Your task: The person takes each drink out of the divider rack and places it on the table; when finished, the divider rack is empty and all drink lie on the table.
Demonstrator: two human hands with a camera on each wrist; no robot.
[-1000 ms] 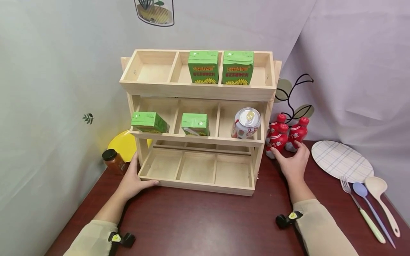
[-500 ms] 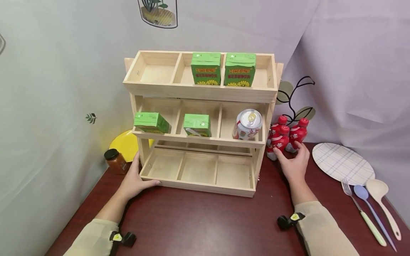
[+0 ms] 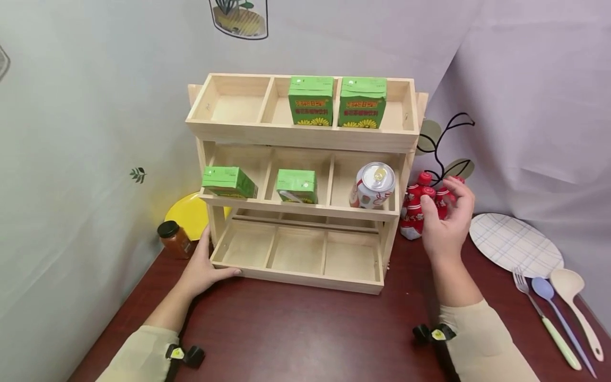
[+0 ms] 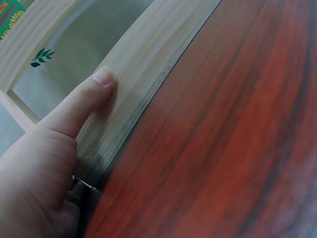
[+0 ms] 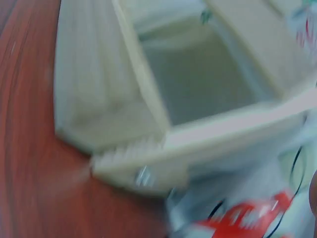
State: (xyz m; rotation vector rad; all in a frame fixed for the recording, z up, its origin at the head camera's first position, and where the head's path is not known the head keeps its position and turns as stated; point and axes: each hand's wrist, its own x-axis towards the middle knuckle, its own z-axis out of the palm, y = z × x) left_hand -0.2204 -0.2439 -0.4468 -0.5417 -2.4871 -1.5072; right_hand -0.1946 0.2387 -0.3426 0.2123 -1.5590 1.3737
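A three-tier wooden shelf (image 3: 305,139) stands on the table. My left hand (image 3: 200,269) grips its bottom left corner; in the left wrist view the thumb (image 4: 94,91) presses on the front board. Green drink cartons sit on the shelf: two on the top tier, among them one carton (image 3: 311,101), and two on the middle tier. A silver-white can (image 3: 373,184) stands in the middle tier's right compartment. My right hand (image 3: 447,225) is raised in front of several red bottles (image 3: 414,215), fingers bent loosely with nothing visible in them. It partly hides the bottles. The right wrist view is blurred.
On the left, a brown jar with a black lid (image 3: 175,241) stands beside a yellow plate (image 3: 191,212). To the right lie a checked oval plate (image 3: 515,241), a fork (image 3: 546,318), a blue spoon (image 3: 563,323) and a cream ladle (image 3: 575,307). Cloth hangs behind.
My right hand has risen from beside the red bottles and its fingers now stand higher. The left hand stays on the shelf corner. The head view has shifted slightly.
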